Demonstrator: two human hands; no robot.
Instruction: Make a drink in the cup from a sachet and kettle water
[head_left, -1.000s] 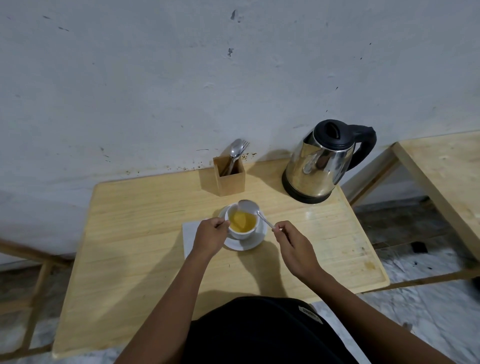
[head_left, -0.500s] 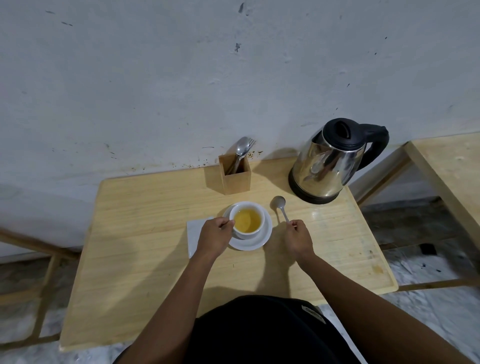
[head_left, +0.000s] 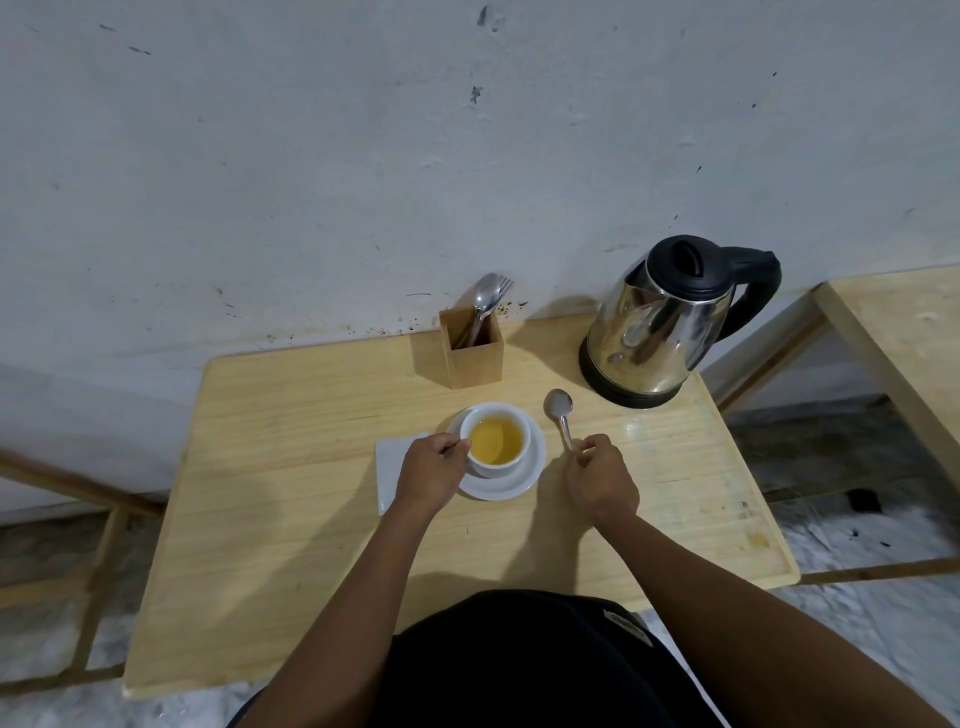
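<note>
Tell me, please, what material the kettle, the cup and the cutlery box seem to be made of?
Kettle: polished metal body, probably stainless steel, since it mirrors the table; the lid and handle look like matte black plastic. Cup: glossy white, likely ceramic or porcelain, like the saucer under it. Cutlery box: pale wood, perhaps bamboo, with visible grain and a dull finish.

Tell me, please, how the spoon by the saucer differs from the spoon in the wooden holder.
The spoon by the saucer lies flat on the table, whereas the spoon in the wooden holder stands nearly upright, bowl up. The right hand pinches the lying spoon's handle; nothing touches the standing one. The lying spoon is alone, while the standing one shares the wooden holder with a fork. Both look like shiny metal.
</note>
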